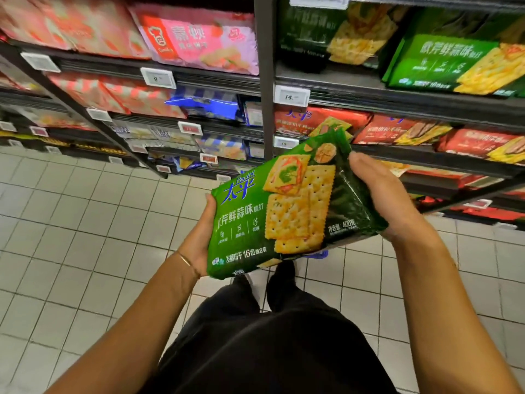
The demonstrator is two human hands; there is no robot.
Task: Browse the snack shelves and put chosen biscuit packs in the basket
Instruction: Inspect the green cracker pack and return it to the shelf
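**Both hands on the green biscuit pack (272, 211)**

We are holding the green biscuit pack face up between our two hands. The left hand (199, 240) is cupping its left end from beneath, and the right hand (389, 200) is wrapping round its right end. Just beyond the right hand, red packs (397, 132) are lying on a dark shelf (426, 157) — higher up, matching green packs (443, 64) are sitting. Below both hands, the tiled floor (85, 237) is showing.
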